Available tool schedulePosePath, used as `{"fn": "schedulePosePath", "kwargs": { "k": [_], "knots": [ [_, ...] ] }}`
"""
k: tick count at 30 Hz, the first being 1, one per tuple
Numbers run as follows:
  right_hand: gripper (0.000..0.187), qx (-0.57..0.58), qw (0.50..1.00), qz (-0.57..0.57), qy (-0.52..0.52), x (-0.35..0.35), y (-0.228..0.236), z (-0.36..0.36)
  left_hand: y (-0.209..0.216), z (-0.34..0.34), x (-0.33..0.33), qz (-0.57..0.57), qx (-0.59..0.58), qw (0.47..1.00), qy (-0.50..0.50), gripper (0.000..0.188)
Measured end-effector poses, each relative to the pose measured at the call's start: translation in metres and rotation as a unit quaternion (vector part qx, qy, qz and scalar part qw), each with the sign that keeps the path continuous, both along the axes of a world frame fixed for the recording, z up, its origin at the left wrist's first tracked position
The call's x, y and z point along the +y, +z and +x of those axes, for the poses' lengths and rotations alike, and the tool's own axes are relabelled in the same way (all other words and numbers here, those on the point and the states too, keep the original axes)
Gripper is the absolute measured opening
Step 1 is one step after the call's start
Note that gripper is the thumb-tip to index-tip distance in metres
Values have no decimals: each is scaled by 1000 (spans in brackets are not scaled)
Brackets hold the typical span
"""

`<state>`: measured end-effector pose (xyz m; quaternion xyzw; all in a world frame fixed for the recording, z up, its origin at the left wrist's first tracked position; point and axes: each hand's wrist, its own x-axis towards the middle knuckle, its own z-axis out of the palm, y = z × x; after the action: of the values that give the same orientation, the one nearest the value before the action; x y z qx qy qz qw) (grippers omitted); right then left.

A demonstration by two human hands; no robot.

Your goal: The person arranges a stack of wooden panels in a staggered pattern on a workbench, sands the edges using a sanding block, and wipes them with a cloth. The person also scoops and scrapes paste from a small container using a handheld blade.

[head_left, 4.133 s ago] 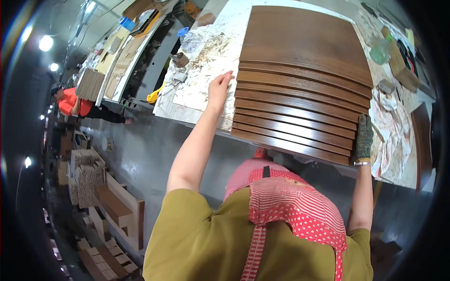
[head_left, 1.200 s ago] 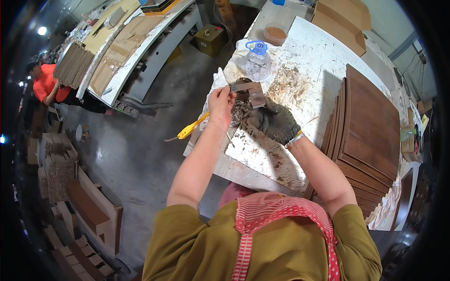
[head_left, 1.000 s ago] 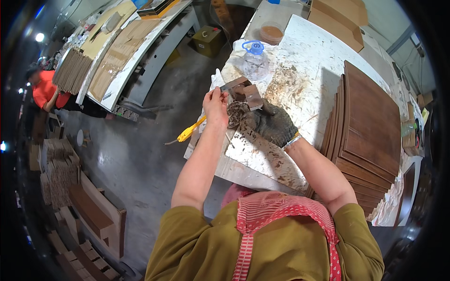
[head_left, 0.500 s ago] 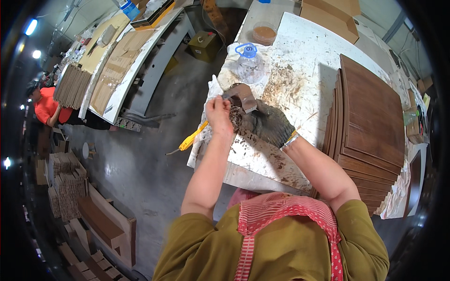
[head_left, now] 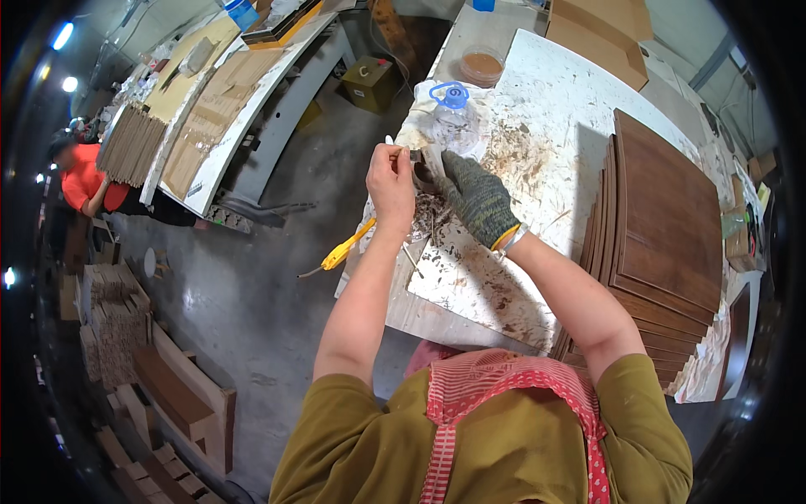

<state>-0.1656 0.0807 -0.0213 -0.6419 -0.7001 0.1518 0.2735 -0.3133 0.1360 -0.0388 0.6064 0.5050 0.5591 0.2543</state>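
Observation:
My left hand [head_left: 391, 183] is bare and closed in a pinch at the table's left edge. A small white tip [head_left: 388, 140] shows above its fingers; the rest is hidden. Close beside it, my right hand [head_left: 478, 197] wears a grey-green knit glove with a yellow cuff. Its fingers close on a thin brown-and-pale piece [head_left: 432, 161], seen nearly edge-on between my hands. Dark crumbs and shavings [head_left: 430, 214] lie beneath the hands. A yellow-handled tool [head_left: 340, 250] juts past the table edge, and a thin white stick [head_left: 413, 260] lies nearby.
A clear jug with a blue cap [head_left: 453, 113] stands on a cloth beyond my hands, near a round tub of brown stuff [head_left: 482, 65]. Dark brown panels [head_left: 667, 210] are stacked at right. An open cardboard box [head_left: 600, 34] is behind. Far left, a person in orange [head_left: 80, 181] works.
The brown piece has turned from face-up to nearly edge-on. My left hand has moved slightly up, and my gloved hand has rotated, showing its back. The white stick on the table is now uncovered.

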Motion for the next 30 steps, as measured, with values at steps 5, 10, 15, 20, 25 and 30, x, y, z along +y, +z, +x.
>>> {"fn": "schedulePosePath", "kwargs": {
  "k": [5, 10, 15, 20, 25, 30],
  "knots": [
    [43, 327, 926, -187, -13, -11, 10, 15, 6, -9, 3, -20, 32, 999, 14, 13],
    [46, 407, 895, -181, -34, 2, 17, 23, 9, -5, -1, -29, 24, 999, -19, 11],
    [46, 132, 988, -79, 27, -8, 7, 15, 6, 1, 12, 78, 95, 992, 0, 13],
    [38, 790, 550, -271, 32, -55, 6, 29, 0, -14, 22, -18, 195, 980, -44, 14],
    [47, 866, 425, -256, 60, -124, 21, 48, 21, -8, 7, 63, 372, 925, -26, 37],
    [45, 836, 514, -172, 85, -241, 40, 99, 57, 63, -31, 85, 237, 938, -240, 18]
  ]
}}
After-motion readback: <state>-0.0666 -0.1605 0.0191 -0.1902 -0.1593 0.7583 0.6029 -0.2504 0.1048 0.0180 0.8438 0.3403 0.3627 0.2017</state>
